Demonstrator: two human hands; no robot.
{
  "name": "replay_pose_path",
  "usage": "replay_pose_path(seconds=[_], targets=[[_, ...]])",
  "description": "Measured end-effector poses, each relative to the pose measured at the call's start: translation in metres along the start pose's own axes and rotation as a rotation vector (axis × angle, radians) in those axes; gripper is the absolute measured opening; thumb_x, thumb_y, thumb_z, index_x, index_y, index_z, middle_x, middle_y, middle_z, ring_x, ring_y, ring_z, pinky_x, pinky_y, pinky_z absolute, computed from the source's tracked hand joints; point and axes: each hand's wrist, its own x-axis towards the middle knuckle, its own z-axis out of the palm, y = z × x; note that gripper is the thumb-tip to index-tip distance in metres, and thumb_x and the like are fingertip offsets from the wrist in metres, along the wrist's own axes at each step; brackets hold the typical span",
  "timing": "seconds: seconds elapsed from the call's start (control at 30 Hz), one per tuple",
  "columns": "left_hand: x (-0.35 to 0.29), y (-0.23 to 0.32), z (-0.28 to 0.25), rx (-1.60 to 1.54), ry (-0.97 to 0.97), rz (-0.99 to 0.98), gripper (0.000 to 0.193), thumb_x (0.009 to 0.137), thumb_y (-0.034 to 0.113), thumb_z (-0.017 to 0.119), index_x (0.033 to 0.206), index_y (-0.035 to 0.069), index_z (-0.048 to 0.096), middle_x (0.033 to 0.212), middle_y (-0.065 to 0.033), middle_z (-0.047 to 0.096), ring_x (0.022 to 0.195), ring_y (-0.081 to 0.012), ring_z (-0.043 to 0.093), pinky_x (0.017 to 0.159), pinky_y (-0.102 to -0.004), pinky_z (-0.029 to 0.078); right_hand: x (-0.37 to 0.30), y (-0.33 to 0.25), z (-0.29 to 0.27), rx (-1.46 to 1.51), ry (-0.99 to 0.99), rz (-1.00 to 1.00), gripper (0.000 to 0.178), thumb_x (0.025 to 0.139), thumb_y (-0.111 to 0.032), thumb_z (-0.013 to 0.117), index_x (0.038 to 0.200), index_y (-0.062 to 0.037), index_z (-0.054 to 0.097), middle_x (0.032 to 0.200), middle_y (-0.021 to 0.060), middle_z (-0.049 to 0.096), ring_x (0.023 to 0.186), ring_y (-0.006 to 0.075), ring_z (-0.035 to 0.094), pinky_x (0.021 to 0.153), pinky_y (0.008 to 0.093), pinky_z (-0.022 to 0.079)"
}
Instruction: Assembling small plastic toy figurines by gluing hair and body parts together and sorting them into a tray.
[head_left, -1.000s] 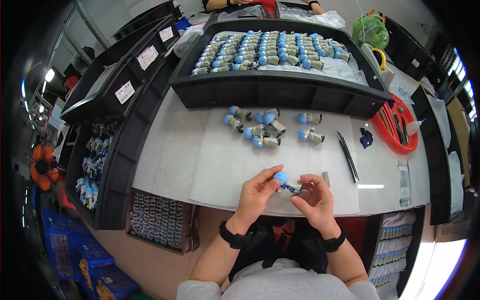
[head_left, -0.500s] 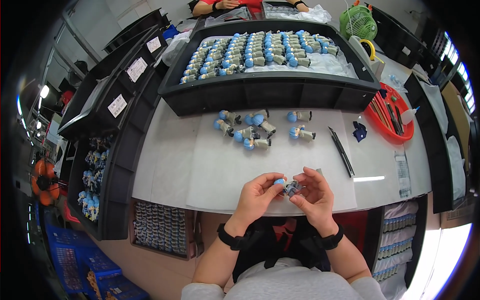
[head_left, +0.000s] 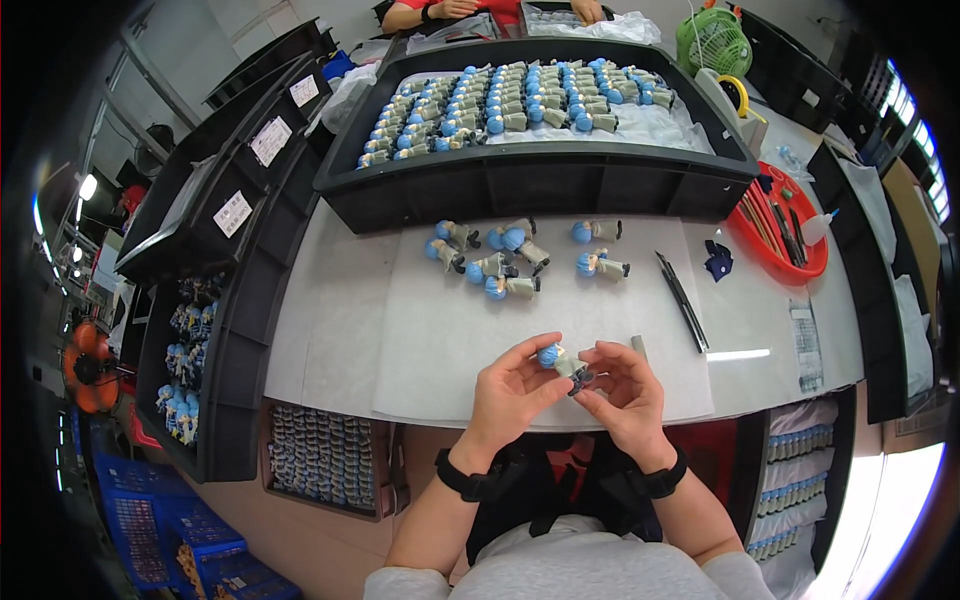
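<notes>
Close to the table's near edge I hold a small figurine (head_left: 566, 364) with a blue head, a grey-green body and dark feet. My left hand (head_left: 508, 396) closes around its head and body. Thumb and fingers of my right hand (head_left: 629, 394) pinch it near the dark feet. Beyond my hands, a loose cluster of similar figurines (head_left: 492, 262) lies on the white sheet (head_left: 440, 345). Two more, an upper figurine (head_left: 597, 232) and a lower figurine (head_left: 603, 267), lie to its right. A black craft knife (head_left: 682, 300) rests to the right of them.
A black tray (head_left: 540, 185) with rows of figurines spans the table's far side. At right are a dark blue piece (head_left: 718, 261) and a red basket (head_left: 825, 262) of tools. Black crates (head_left: 255, 300) line the left. Across the table sits a person in red (head_left: 490, 12).
The figurine has turned in my fingers: its blue head now points up and left, its body shows more, and its feet are by my right fingers.
</notes>
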Motion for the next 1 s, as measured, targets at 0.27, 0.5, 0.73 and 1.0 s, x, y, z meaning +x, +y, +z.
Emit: replay_pose_path(seconds=[0.27, 0.5, 0.73, 1.0], targets=[[-0.010, -0.007, -0.006, 0.319, 0.094, 0.398, 0.062, 0.065, -0.011, 0.069, 0.121, 0.003, 0.048, 0.122, -0.0105, 0.049, 0.113, -0.0198, 0.048, 0.095, -0.0302, 0.041, 0.000, 0.000, 0.011, -0.045, 0.032, 0.085, 0.039, 0.081, 0.002, 0.056, 0.119, 0.0006, 0.047, 0.114, 0.0097, 0.054, 0.096, 0.0148, 0.052, 0.084, 0.0272, 0.044], [0.001, -0.020, 0.005, 0.698, -0.007, 0.614, 0.060, 0.063, -0.009, 0.069, 0.119, 0.000, 0.049, 0.126, -0.0169, 0.046, 0.109, -0.0282, 0.052, 0.090, -0.0349, 0.044, 0.000, -0.010, 0.001, -0.302, 0.065, 0.075, 0.028, 0.078, -0.004, 0.063, 0.106, -0.0015, 0.058, 0.094, 0.0131, 0.062, 0.078, 0.0188, 0.060, 0.068, 0.0285, 0.048], [-0.010, -0.007, 0.022, 0.641, 0.090, 0.415, 0.050, 0.081, 0.002, 0.061, 0.126, -0.006, 0.040, 0.110, -0.0195, 0.054, 0.095, -0.0255, 0.055, 0.079, -0.0321, 0.048, -0.057, -0.080, -0.119, -0.389, 0.598, -0.187, 0.032, 0.080, 0.006, 0.057, 0.111, -0.0006, 0.055, 0.100, 0.0099, 0.062, 0.089, 0.0144, 0.059, 0.078, 0.0268, 0.047], [-0.014, -0.012, 0.036, 0.871, 0.060, 0.425, 0.038, 0.083, 0.001, 0.058, 0.119, -0.006, 0.049, 0.096, -0.0165, 0.059, 0.087, -0.0233, 0.057, 0.077, -0.0326, 0.047, -0.354, -0.087, -0.354, -1.092, 1.690, 0.110, 0.025, 0.074, -0.004, 0.063, 0.099, -0.0052, 0.062, 0.089, 0.0078, 0.066, 0.081, 0.0136, 0.061, 0.072, 0.0275, 0.049]])
